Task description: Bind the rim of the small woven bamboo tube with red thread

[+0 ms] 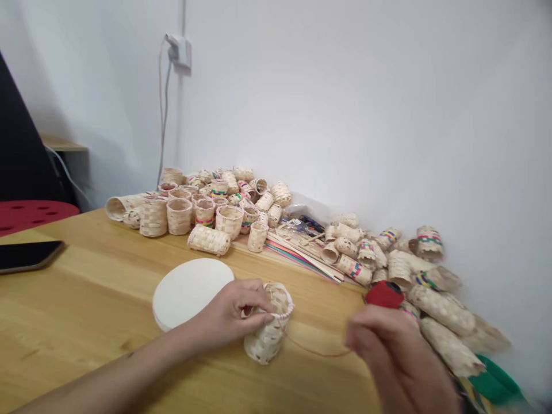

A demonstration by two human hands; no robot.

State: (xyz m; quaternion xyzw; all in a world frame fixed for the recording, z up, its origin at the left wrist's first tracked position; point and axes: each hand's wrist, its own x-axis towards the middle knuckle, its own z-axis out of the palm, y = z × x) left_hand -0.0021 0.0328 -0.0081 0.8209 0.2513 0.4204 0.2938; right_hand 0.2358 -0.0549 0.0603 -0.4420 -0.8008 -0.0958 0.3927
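Basket heap crowds rear — front tabletop open.

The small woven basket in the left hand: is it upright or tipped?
Tipped. The woven basket leans with its open rim toward the upper right, while the left hand grips the rim. Its base rests on the wooden table.

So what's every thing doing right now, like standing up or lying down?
small woven basket: tilted, held at its rim by the left hand
right hand: blurred, pinching a thin red strand
white round discs: stacked flat
phone: lying flat, screen dark
finished baskets: piled, some upright, some toppled
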